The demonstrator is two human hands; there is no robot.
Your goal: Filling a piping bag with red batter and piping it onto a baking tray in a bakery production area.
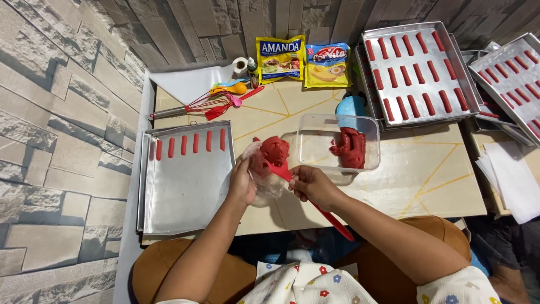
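Your left hand (242,183) grips a clear plastic piping bag (264,169); your right hand (312,184) clasps a red silicone spatula (315,205), loading red dough (274,150). Six piped strips (189,144) line the near metal tray (185,197); most remains bare.

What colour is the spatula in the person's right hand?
Red, seen in the head view: the spatula held by the right hand.

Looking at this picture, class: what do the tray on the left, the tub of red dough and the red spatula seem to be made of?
Tray: probably metal, likely aluminium; dull silver sheen, thin folded rim.
Tub: clear plastic; the table shows through its walls.
Spatula, held in the right hand: plastic or silicone, hard to tell; smooth, matte, uniformly red.
Bag in the left hand: thin clear plastic film, crinkled.
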